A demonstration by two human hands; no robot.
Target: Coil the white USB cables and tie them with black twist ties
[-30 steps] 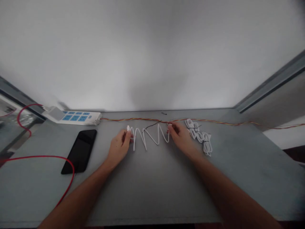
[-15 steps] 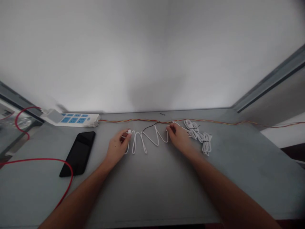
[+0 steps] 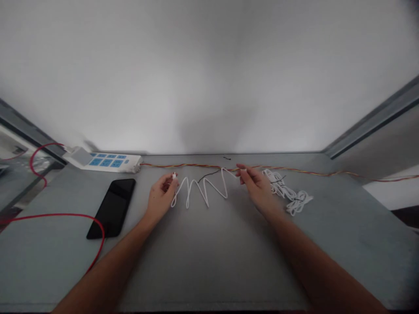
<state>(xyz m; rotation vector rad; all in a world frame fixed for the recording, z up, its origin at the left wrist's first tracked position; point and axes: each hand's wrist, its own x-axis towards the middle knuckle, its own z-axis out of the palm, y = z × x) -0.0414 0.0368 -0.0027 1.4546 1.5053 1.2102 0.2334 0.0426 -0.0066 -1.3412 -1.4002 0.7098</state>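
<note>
My left hand (image 3: 161,196) pinches the small white plug (image 3: 174,175) of a white charging cable (image 3: 204,188), which runs in a zigzag across the grey tabletop. My right hand (image 3: 257,188) holds the cable's other stretch between its fingertips, a little above the table. Just right of that hand lies a loose bundle of white cable (image 3: 290,192), tied with thin black wire. The end held by my right hand is hidden by its fingers.
A black smartphone (image 3: 113,209) lies left of my left hand, with a red cable (image 3: 55,214) curving beside it. A white power strip (image 3: 106,162) with blue sockets sits at the back. A twisted orange-and-yellow wire (image 3: 196,166) runs along the table's far edge.
My right hand has moved right and lifted slightly, drawing the zigzag wider. The white bundle now spreads further right. My left hand stays nearly in place.
</note>
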